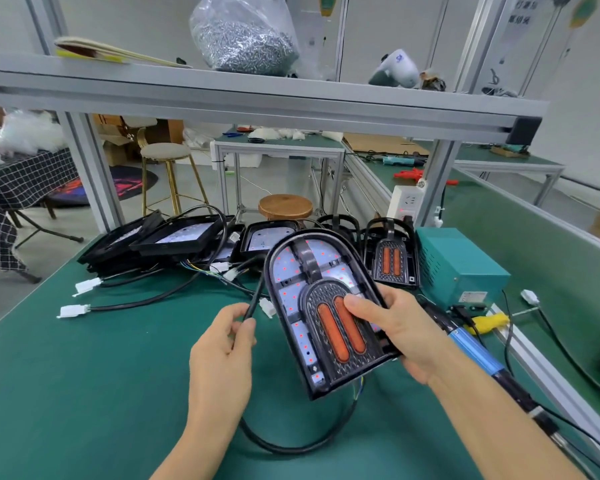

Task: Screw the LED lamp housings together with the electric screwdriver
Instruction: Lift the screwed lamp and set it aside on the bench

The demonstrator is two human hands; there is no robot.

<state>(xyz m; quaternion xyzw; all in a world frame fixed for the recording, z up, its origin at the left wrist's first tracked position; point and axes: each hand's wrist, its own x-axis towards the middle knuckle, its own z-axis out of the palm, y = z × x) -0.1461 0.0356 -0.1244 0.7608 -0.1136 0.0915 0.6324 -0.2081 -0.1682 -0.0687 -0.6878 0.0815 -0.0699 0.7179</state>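
Note:
My right hand point(399, 327) grips the right edge of an arched black LED lamp housing point(312, 292), thumb pressed on its two orange lenses, holding it tilted above the green mat. My left hand point(222, 344) pinches the housing's black cable point(253, 303), which loops under the housing and back along the mat. The blue electric screwdriver point(478, 348) lies on the mat to the right, behind my right wrist, its cord trailing to the lower right.
Several black lamp housings point(174, 233) with cables and white connectors point(87, 284) are piled at the mat's far edge; another arched one point(392, 258) stands by a teal power supply box point(461, 265). A bag of screws point(243, 39) sits on the shelf above.

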